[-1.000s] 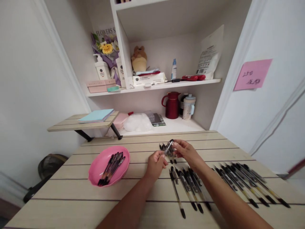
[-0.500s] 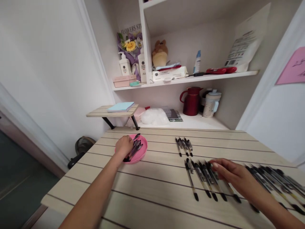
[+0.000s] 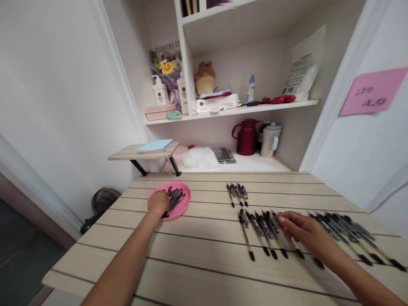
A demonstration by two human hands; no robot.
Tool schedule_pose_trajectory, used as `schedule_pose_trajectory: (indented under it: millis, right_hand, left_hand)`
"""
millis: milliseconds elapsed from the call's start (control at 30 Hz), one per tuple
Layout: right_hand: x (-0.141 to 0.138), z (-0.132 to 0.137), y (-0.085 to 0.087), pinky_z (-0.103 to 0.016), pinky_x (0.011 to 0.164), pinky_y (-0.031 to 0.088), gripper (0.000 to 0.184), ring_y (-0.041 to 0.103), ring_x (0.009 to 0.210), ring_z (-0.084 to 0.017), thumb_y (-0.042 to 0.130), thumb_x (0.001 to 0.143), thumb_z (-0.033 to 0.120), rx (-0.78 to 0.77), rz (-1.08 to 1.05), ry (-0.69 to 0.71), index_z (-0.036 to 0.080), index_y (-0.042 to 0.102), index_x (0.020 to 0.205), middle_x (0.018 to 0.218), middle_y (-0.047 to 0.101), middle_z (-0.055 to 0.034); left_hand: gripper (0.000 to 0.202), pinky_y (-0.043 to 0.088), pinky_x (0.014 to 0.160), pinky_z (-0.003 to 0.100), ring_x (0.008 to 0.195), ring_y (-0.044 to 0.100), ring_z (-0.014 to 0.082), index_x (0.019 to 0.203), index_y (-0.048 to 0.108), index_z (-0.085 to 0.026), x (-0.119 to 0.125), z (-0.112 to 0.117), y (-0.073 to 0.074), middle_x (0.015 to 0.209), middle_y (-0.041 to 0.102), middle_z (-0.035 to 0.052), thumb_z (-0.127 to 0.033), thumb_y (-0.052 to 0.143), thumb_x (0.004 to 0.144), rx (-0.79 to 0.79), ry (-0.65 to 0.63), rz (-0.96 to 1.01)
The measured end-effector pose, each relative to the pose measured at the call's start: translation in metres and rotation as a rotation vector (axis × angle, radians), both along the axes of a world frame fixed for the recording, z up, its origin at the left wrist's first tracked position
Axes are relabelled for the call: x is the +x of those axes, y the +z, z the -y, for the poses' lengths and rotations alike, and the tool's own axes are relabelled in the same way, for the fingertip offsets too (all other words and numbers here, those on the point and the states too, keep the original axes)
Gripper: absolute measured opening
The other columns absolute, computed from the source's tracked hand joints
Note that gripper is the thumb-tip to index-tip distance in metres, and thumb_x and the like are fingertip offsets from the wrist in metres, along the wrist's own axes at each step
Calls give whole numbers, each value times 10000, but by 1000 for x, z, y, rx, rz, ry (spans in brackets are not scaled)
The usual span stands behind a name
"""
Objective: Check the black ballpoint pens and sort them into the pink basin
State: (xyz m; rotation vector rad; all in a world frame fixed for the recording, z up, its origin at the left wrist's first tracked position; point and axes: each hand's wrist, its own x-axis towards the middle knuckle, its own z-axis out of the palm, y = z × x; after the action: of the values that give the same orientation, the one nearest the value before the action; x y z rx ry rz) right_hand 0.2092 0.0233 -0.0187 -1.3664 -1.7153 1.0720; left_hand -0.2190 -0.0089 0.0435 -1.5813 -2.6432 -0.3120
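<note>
Pink bowl (image 3: 186, 206) holds bunched pens (image 3: 174, 199); left hand (image 3: 158, 202) over its left rim, grip hidden. Well right of bowl, right hand (image 3: 301, 229) half-curled at pen row (image 3: 266, 229), hold unclear. Step looks like bowl loading; next likely needs clean release.

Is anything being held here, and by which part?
I can't tell: the left hand is at the pens in the pink bowl, the right hand at a row of pens, and both hide any grip.
</note>
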Motion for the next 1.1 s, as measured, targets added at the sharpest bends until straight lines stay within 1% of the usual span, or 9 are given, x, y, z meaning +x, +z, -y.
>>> schedule_pose_trajectory:
  millis: [100, 200, 267, 367, 500, 633, 767, 900, 1100]
  right_hand:
    - [-2, -9, 3, -244, 477, 357, 297, 472, 484, -130, 496, 714, 475, 49, 52, 13, 197, 600, 702, 544, 555, 6]
    - [-13, -23, 10, -246, 493, 355, 239, 479, 479, -137, 478, 726, 405, 129, 206, -19, 203, 587, 660, 497, 547, 10]
    - [-24, -35, 16, -247, 513, 355, 205, 509, 511, -144, 470, 728, 353, 184, 332, -51, 202, 590, 657, 530, 580, -3]
    - [-41, -54, 23, -246, 556, 361, 196, 562, 604, -161, 470, 729, 308, 228, 516, -60, 191, 617, 677, 637, 637, -35]
    - [-62, -73, 24, -252, 609, 372, 221, 600, 740, -192, 465, 741, 286, 201, 695, -82, 175, 656, 722, 758, 674, -85]
    - [-78, -80, 16, -262, 632, 389, 234, 616, 785, -211, 479, 737, 305, 153, 744, -105, 170, 670, 736, 800, 683, -115]
    - [-90, -83, 9, -303, 648, 414, 281, 625, 797, -250, 497, 714, 356, 107, 803, -130, 145, 674, 773, 820, 681, -152]
    - [-99, -84, 6, -335, 677, 426, 309, 623, 833, -273, 494, 704, 332, 94, 846, -141, 117, 673, 836, 878, 670, -186]
    - [-101, -79, 14, -306, 648, 420, 281, 627, 811, -255, 480, 721, 317, 87, 865, -155, 131, 675, 802, 859, 674, -174]
  left_hand:
    - [245, 373, 680, 276, 861, 564, 219, 850, 605, -171, 20, -3, 6, 951, 630, 115, -319, 418, 794, 65, -107, -12]
    - [206, 366, 729, 254, 855, 546, 171, 832, 603, -199, 53, -8, 3, 927, 627, 57, -269, 412, 799, 197, -348, 70]
    - [170, 371, 724, 252, 804, 545, 158, 806, 610, -196, 79, -14, -6, 859, 630, 45, -220, 447, 765, 288, -526, 235]
    - [147, 382, 655, 251, 706, 542, 154, 761, 621, -185, 117, -25, -27, 753, 627, 36, -200, 480, 723, 306, -642, 556]
    - [138, 381, 592, 234, 632, 532, 144, 727, 631, -187, 155, -35, -49, 659, 617, 15, -203, 497, 697, 274, -692, 663]
    - [140, 369, 564, 225, 590, 512, 137, 721, 639, -187, 172, -39, -60, 617, 601, 6, -196, 506, 678, 271, -670, 839]
    - [142, 355, 547, 218, 569, 497, 134, 704, 639, -188, 172, -39, -67, 585, 582, 1, -180, 502, 668, 279, -646, 920]
    - [144, 344, 531, 215, 559, 485, 134, 686, 634, -191, 167, -39, -73, 550, 557, -5, -171, 492, 670, 276, -660, 934]
    - [101, 343, 516, 208, 558, 484, 125, 654, 625, -182, 166, -40, -76, 530, 543, -10, -176, 525, 647, 253, -626, 1060]
